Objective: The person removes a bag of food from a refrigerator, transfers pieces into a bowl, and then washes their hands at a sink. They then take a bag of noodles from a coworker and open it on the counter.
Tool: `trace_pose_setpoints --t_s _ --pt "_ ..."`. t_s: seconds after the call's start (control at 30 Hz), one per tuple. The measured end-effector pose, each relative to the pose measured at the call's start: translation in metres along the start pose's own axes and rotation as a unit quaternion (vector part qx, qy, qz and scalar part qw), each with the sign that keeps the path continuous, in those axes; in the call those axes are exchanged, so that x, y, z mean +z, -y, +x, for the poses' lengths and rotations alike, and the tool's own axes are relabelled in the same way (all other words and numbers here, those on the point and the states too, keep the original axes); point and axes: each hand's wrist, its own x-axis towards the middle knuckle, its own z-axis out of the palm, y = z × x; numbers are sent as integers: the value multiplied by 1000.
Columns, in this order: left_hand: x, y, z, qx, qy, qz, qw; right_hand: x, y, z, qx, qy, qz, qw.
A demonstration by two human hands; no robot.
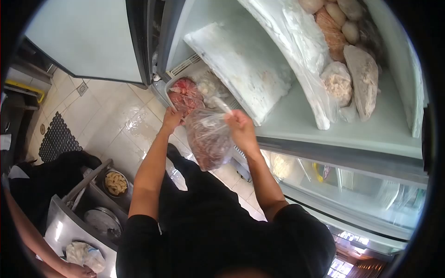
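Note:
A clear plastic bag of dark reddish meat (208,141) hangs in front of my body, outside the open freezer. My right hand (242,127) is closed on the gathered plastic at the bag's upper right. At its upper left edge, my left hand (172,119) has its fingers curled on the plastic, partly hidden. Just beyond my hands, a bag of bright red meat (186,96) lies in the freezer's low bin (167,94). Beside that meat is a pale bagged item (208,87).
A frosty white slab (241,69) leans inside the freezer. Several frosted bags (361,78) lie on the right. The freezer door (88,37) stands open at left. A co-worker's hand (81,270) touches a pale bag (85,256) on a steel counter (60,227). The tiled floor (111,111) looks wet.

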Motion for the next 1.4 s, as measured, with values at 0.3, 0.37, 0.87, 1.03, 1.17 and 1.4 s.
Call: trace_pose_setpoints --t_s 0.3,0.37,0.87,1.03,1.17,1.4 --pt "-7 17 18 8 41 -36 998 55 -62 104 -241 11 -264 934" --pt "1 10 16 8 28 -31 999 60 -70 105 -226 32 -292 929" --pt "116 -45 112 72 -58 8 996 18 -145 -28 -73 215 -295 928" --pt "130 -65 112 89 233 12 968 21 -153 -57 19 300 -325 897" --pt "111 17 72 283 248 385 843 32 -204 -54 -43 353 -386 851" --pt "-46 103 -130 -51 -32 381 922 116 -165 -3 -197 449 -318 812"
